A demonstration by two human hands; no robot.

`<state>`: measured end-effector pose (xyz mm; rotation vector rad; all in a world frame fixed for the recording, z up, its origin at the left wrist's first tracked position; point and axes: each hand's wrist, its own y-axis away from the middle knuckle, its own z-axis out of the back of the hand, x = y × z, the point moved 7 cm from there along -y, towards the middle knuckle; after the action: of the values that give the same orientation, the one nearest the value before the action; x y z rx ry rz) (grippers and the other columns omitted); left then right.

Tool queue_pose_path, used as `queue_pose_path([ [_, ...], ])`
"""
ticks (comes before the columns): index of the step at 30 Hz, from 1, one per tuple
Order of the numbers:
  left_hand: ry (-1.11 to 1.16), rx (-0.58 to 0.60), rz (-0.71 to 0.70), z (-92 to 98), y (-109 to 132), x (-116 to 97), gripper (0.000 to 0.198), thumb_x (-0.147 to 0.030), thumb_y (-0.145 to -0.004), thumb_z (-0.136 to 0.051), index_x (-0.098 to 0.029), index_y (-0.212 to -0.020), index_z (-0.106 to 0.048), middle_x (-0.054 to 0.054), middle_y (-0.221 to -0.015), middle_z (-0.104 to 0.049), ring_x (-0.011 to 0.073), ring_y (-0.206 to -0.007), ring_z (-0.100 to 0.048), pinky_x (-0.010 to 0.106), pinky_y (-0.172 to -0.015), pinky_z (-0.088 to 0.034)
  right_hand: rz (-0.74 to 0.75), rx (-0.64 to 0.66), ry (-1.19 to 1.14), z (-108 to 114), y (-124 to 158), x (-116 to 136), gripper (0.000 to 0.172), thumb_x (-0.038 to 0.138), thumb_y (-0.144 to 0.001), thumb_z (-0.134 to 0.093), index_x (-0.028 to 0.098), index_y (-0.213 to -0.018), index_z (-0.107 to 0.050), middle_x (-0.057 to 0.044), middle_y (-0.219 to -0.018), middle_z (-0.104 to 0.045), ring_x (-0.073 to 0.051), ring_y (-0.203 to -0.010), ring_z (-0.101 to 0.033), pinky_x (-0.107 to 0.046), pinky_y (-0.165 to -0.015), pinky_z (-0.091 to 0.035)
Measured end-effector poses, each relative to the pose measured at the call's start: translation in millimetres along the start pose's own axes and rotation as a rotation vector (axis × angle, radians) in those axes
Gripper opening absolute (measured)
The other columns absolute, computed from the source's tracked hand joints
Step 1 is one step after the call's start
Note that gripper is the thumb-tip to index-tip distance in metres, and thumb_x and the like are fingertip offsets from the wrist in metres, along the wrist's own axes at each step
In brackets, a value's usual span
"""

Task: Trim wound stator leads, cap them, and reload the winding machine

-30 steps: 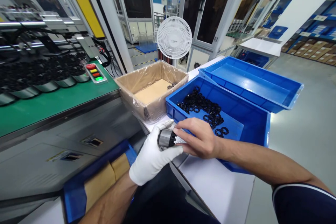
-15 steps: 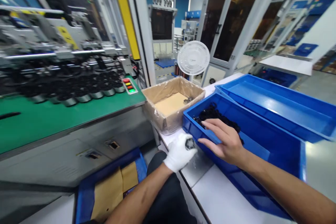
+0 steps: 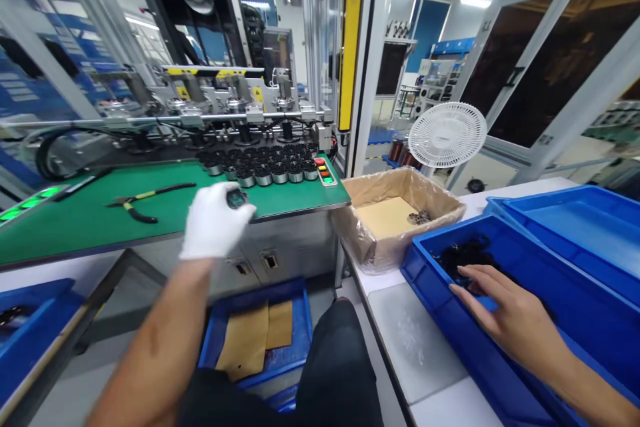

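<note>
Fingers of the white-gloved left hand point(image 3: 213, 221) are curled snugly around a small round dark-ended part point(image 3: 237, 197), right at the front edge of the green workbench point(image 3: 300, 201), with black-and-yellow pliers point(image 3: 129, 203) lying off to one side and a bunch of black-topped metal cylinders point(image 3: 263, 172) sitting just behind. Meanwhile the bare right hand point(image 3: 515, 310) hangs over the near wall of a blue bin point(image 3: 450, 330), thumb and fingers loosely parted by a pile of black rings point(image 3: 467, 253), though honestly can't tell if the fingertips touch any.
</note>
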<state>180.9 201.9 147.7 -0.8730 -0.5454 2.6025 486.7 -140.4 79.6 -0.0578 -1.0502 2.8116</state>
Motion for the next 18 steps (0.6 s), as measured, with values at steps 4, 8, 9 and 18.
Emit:
queue_pose_path([
  [4, -0.023, 0.088, 0.096, 6.3, -61, 42, 0.057, -0.031, -0.074, -0.068, -0.002, -0.122, -0.060, 0.020, -0.126, -0.066, 0.0367, -0.120, -0.060, 0.053, -0.107, -0.043, -0.082, 0.090, 0.017, -11, -1, -25, 0.036, 0.046, -0.097, -0.047, 0.016, -0.105, -0.066, -0.010, -0.095, -0.073, -0.023, -0.076, -0.073, -0.035, -0.068, -0.060],
  [8, 0.010, 0.096, 0.131, 0.7, -64, 45, 0.068, -0.019, -0.075, -0.063, -0.004, -0.139, -0.048, 0.019, -0.134, -0.062, 0.0292, -0.117, -0.063, 0.044, -0.101, -0.050, -0.219, 0.323, 0.004, -31, 15, -66, 0.039, 0.044, -0.093, -0.049, 0.013, -0.106, -0.070, -0.013, -0.096, -0.074, -0.026, -0.080, -0.074, -0.039, -0.073, -0.061],
  [9, -0.001, 0.070, 0.140, 1.4, -59, 40, 0.072, -0.019, -0.074, -0.063, -0.004, -0.142, -0.045, 0.021, -0.140, -0.057, 0.0311, -0.122, -0.060, 0.046, -0.104, -0.047, -0.257, 0.425, -0.021, -38, 24, -74, 0.036, 0.040, -0.091, -0.051, 0.013, -0.104, -0.071, -0.014, -0.098, -0.074, -0.027, -0.084, -0.074, -0.039, -0.077, -0.060],
  [18, -0.108, 0.047, -0.702, -85.1, 4, -228, 0.059, -0.035, -0.084, -0.059, -0.015, -0.139, -0.048, 0.018, -0.149, -0.043, 0.0379, -0.139, -0.038, 0.052, -0.113, -0.033, -0.418, 0.912, -0.260, -84, 78, -57, 0.028, 0.009, -0.082, -0.046, 0.019, -0.084, -0.072, -0.010, -0.094, -0.075, -0.021, -0.084, -0.072, -0.029, -0.081, -0.056],
])
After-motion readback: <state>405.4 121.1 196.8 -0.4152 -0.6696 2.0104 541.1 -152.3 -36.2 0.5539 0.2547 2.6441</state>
